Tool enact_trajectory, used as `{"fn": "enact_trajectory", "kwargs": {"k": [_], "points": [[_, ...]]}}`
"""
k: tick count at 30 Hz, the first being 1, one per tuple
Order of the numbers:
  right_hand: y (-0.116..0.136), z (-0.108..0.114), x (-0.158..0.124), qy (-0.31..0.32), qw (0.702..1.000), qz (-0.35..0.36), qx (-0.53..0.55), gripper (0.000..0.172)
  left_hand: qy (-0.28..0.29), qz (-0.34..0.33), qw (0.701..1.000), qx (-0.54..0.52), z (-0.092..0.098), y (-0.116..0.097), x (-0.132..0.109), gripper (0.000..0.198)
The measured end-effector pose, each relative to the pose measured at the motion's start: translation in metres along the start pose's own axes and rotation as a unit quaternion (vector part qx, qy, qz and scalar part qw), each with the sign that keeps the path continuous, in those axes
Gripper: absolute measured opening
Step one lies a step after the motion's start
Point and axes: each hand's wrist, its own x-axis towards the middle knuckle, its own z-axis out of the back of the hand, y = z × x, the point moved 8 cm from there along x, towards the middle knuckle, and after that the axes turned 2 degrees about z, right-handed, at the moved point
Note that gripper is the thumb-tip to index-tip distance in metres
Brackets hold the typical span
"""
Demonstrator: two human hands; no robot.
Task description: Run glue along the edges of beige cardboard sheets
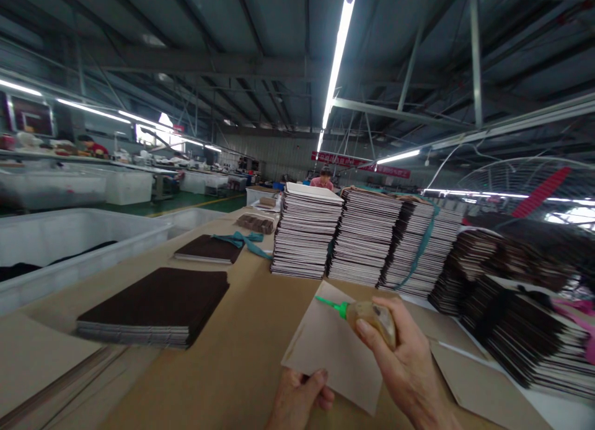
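Note:
My right hand (pixel 409 355) is wrapped round a squeeze glue bottle (pixel 372 318), yellowish and smudged, with a thin green nozzle pointing left. The nozzle tip lies over the upper part of a pale, light-brown board (pixel 334 349). Thumb and fingers of my left hand (pixel 304 396) pinch this board at its lower left edge, holding it tilted above the table. Whether glue is flowing from the tip I cannot make out. A dark brown stack of flat pieces (pixel 158 303) lies left of my hands.
Tall stacks of dark-edged panels (pixel 307 232) stand behind the board, one tied with a teal strip (pixel 423 244). More boards (pixel 483 380) and dark stacks (pixel 520 331) lie at the right. A white bin (pixel 88 225) stands left of the table. One person (pixel 323 179) is behind the stacks.

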Motion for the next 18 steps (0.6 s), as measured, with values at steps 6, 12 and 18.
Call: {"fn": "enact_trajectory", "kwargs": {"k": [6,12,18], "points": [[-0.013,0.012,-0.003,-0.04,0.998,-0.041,-0.002,0.033,-0.005,0.013,1.0,-0.019,0.0,-0.003,-0.002,0.053],[-0.013,0.014,-0.005,-0.03,0.999,-0.039,-0.016,0.031,-0.001,0.017,1.0,-0.023,-0.004,-0.009,-0.007,0.055],[-0.006,0.015,-0.002,-0.037,0.999,0.017,-0.029,0.029,0.0,0.019,1.0,0.003,-0.003,-0.011,-0.009,0.05]]}}
